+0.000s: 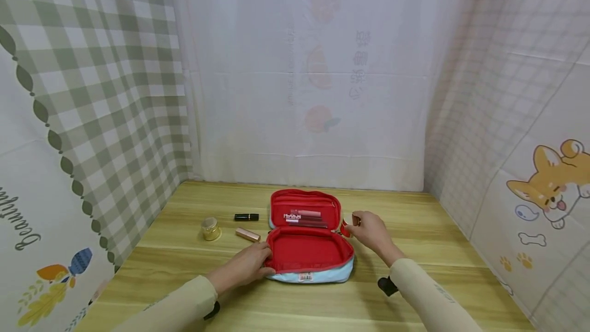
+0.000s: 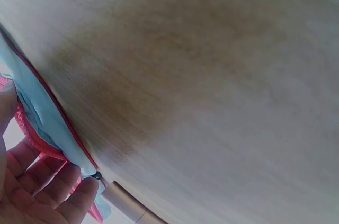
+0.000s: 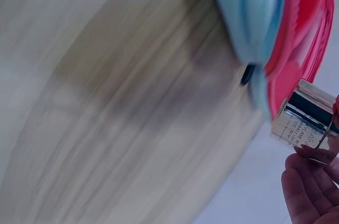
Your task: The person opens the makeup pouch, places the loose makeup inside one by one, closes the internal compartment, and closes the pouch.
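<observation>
A light-blue cosmetic pouch [image 1: 329, 274] with red lining lies unzipped, its lid folded back. My left hand [image 1: 244, 268] pinches the pouch's left edge; in the left wrist view the thumb and fingers [image 2: 45, 179] lie on either side of the blue fabric [image 2: 37, 97]. My right hand [image 1: 371, 232] holds a small shiny cream jar [image 3: 304, 115] with printed lettering, just right of the pouch's hinge. Only part of that jar shows in the head view. Several slim makeup tubes [image 1: 306, 214] sit in the lid's pocket. The main compartment's red floor [image 1: 309, 250] is bare.
Left of the pouch, a gold-lidded jar [image 1: 210, 229], a black lipstick [image 1: 246, 216] and a rose-gold lipstick tube [image 1: 248, 234] are on the wooden table [image 1: 415, 291]. The rose-gold tube lies close to the left hand. Curtains hang at the back and both sides.
</observation>
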The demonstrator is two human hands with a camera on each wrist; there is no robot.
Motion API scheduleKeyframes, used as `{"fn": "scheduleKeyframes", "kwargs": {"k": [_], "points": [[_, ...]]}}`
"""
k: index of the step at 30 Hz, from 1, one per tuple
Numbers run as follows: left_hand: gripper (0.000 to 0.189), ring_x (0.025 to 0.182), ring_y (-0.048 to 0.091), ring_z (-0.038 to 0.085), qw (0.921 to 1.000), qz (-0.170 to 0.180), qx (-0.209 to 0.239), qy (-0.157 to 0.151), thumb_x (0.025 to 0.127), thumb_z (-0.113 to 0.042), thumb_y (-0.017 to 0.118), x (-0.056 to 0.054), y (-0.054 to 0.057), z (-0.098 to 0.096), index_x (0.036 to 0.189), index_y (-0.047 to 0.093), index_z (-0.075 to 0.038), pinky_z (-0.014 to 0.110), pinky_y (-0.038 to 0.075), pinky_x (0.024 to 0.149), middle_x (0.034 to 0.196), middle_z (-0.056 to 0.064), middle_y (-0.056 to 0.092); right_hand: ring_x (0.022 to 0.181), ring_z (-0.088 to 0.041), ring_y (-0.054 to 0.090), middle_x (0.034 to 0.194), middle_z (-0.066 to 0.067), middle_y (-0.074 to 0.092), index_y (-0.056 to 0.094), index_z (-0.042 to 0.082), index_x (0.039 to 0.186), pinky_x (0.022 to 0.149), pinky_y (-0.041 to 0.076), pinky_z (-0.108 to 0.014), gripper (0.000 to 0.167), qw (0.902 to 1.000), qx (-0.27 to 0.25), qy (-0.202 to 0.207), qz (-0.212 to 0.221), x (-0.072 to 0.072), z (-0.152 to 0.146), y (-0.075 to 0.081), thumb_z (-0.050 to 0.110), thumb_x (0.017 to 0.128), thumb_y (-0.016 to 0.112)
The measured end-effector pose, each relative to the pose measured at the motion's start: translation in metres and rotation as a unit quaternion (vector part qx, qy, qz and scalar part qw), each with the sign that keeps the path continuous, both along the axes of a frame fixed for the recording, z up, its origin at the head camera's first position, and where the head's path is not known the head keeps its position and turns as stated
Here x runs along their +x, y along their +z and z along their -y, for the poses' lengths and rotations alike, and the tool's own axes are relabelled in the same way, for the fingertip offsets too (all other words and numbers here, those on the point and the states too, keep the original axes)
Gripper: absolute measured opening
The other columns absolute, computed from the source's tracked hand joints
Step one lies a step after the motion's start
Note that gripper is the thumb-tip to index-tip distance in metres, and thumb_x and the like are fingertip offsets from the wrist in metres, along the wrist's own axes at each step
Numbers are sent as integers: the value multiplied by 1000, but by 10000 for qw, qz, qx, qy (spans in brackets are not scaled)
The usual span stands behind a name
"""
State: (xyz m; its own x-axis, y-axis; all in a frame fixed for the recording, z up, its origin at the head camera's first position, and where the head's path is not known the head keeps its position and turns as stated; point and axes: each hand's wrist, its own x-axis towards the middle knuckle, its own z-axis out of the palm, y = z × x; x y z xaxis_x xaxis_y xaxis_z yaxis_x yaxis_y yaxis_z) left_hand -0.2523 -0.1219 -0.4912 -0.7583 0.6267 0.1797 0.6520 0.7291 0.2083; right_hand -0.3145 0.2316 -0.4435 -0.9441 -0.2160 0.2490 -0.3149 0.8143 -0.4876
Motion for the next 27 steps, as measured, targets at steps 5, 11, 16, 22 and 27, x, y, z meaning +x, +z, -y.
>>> {"fn": "scheduleKeyframes", "kwargs": {"k": [5,11,16,22,27], "points": [[26,79,48,9,10000,47,-56,16,87,-34,77,0,0,0,87,64,-11,26,47,70,87,-5,53,54,-14,43,57,-1,45,48,10,66,52,32,-28,33,9999,-52,129,67,4,21,2,13,83,77],[26,80,48,9,10000,61,-75,-5,87,-33,77,-1,0,0,87,63,-11,27,47,71,88,-4,53,58,-14,41,60,-2,44,49,12,67,54,32,-28,33,9993,55,362,28,10,41,2,15,83,78],[26,80,48,9,9999,66,-74,-34,88,-34,76,-1,0,0,88,63,-11,27,47,71,88,-4,53,58,-13,42,59,0,46,49,13,67,54,34,-28,35,9987,79,512,9,11,54,-1,16,83,79],[26,80,49,9,9999,50,-90,-59,88,-35,76,0,1,0,89,64,-11,27,48,72,89,-4,54,54,-12,39,55,2,42,48,13,66,54,33,-28,36,9980,96,617,71,12,66,-4,19,83,80],[25,80,48,8,9999,79,-49,-68,88,-34,76,0,1,0,88,63,-12,26,47,72,89,-4,53,55,-11,41,56,4,43,48,14,66,53,33,-27,36,9968,214,762,-55,14,76,-7,19,82,80]]}}
